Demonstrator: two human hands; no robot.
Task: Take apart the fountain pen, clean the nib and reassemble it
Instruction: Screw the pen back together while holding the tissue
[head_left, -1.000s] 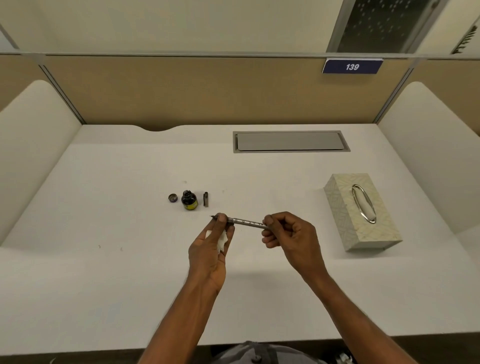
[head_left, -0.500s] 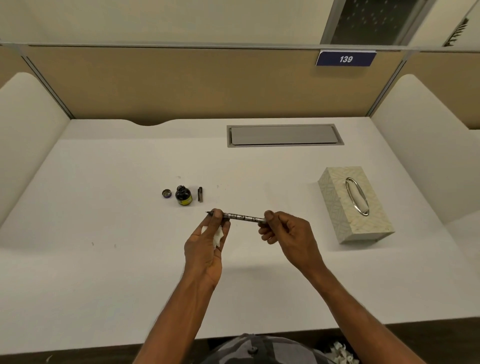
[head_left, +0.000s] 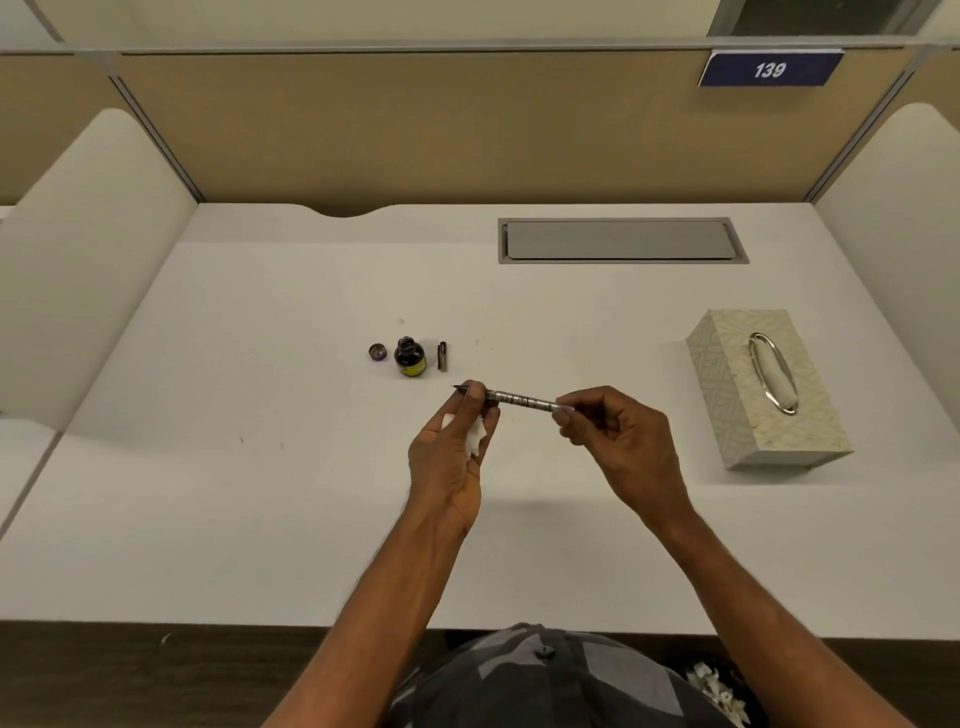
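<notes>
A slim silver fountain pen (head_left: 517, 400) is held level above the white desk (head_left: 260, 493), its dark nib (head_left: 460, 387) pointing left. My left hand (head_left: 451, 457) pinches the pen near the nib end and also holds a crumpled white tissue (head_left: 475, 435) in its palm. My right hand (head_left: 618, 441) pinches the barrel's right end between thumb and fingers. Behind the pen stand an uncapped ink bottle (head_left: 409, 357), its round lid (head_left: 377, 352) to the left, and a small dark pen cap (head_left: 442, 356) to the right.
A patterned tissue box (head_left: 727, 395) with a metal oval opening sits at the right. A grey cable hatch (head_left: 621, 240) lies at the back of the desk. White side panels and a tan partition enclose the desk.
Both hands keep the same hold on the pen, staying in about the same spot before the ink bottle. The view has shifted slightly.
</notes>
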